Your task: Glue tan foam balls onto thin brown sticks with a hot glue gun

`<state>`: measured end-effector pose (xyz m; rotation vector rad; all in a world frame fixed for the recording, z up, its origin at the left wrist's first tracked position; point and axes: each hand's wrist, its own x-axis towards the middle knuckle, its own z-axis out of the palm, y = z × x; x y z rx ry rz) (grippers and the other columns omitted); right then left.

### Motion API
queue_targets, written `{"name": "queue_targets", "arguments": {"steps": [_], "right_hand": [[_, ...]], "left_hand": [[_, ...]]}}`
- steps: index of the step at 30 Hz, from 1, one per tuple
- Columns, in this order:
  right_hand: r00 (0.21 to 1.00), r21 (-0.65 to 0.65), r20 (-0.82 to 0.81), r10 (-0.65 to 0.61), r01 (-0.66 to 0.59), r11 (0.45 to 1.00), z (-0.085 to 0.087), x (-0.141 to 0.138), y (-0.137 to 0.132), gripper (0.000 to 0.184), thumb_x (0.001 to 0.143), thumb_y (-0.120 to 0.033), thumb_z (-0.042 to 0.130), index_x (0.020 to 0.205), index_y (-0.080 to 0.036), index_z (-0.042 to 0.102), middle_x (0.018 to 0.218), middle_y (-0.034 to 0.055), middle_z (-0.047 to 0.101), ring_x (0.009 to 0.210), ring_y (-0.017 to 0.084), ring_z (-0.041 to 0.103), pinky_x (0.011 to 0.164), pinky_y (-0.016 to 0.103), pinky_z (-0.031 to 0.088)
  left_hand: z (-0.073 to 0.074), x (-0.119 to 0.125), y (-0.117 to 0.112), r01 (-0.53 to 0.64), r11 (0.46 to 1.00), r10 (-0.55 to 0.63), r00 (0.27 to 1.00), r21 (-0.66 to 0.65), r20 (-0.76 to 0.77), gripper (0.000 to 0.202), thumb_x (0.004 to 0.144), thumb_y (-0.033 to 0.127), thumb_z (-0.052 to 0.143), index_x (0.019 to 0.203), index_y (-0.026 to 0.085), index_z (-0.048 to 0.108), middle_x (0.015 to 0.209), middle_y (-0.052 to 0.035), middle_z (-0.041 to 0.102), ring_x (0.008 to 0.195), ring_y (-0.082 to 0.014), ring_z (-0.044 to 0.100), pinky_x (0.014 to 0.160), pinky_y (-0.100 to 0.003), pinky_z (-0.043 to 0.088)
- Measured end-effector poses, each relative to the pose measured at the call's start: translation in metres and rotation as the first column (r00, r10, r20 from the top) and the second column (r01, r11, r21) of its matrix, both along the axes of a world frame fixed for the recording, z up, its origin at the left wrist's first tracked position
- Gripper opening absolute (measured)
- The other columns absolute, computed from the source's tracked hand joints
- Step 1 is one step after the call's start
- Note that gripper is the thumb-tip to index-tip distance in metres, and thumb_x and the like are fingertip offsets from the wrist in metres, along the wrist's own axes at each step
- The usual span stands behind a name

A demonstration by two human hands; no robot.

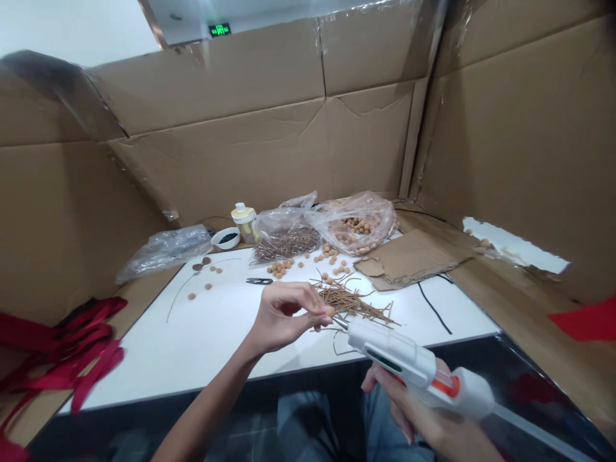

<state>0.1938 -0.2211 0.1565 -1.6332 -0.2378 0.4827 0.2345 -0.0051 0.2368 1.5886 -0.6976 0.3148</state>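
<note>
1. Firmly, a white hot glue gun (392,353) with an orange band is held in the right hand (409,410), its fingers curled around the grip and the barrel aimed up and across the white table (144,346).
2. A tan wooden bead (330,310) is pinched between the thumb and fingertips of the left hand (283,314), the fingers pressed together. It is held just beside the glue gun's nozzle (339,323); whether they touch cannot be told.
3. Just beyond the bead, a loose pile of thin brown sticks (351,303) is spread on the tabletop.
4. Farther back, many tan beads are seen inside a clear plastic bag (356,224), and brown sticks are bundled in a second clear bag (286,242).
5. To the left of these, a small white bowl (226,239) is filled with something dark, and a white-capped plastic bottle (244,222) stands beside it. A crumpled clear bag (163,253) lies farther left.
6. Scattered loose beads (282,267) and black-handled thread snips (258,280) are laid on the table, with a torn cardboard sheet (409,260) to the right.
</note>
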Motion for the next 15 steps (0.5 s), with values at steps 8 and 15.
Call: {"name": "queue_targets", "arguments": {"steps": [8,15], "right_hand": [[0.991,0.053,-0.050,0.122,-0.120,0.991,0.029,0.002,-0.017,0.049,0.081,-0.062,0.055,0.081,-0.015,0.069,0.066,0.0004,0.062,0.039,0.003,0.041,0.045,0.019,0.034],[0.977,0.031,-0.083,0.197,-0.195,0.980,0.042,0.001,-0.023,0.055,0.080,-0.067,0.053,0.082,-0.014,0.068,0.051,-0.0033,0.049,0.039,0.005,0.037,0.045,0.020,0.032]], "left_hand": [[0.009,-0.003,0.012,0.205,0.979,-0.196,0.945,0.008,-0.261,0.019,0.071,0.002,0.073,0.081,0.017,0.078,0.070,-0.0104,0.074,0.061,-0.0202,0.071,0.055,-0.027,0.059],[0.002,0.006,0.009,0.255,0.961,-0.276,0.849,-0.108,-0.450,0.020,0.058,0.015,0.086,0.076,0.016,0.079,0.063,-0.0081,0.072,0.053,-0.0150,0.067,0.047,-0.019,0.053]]}}
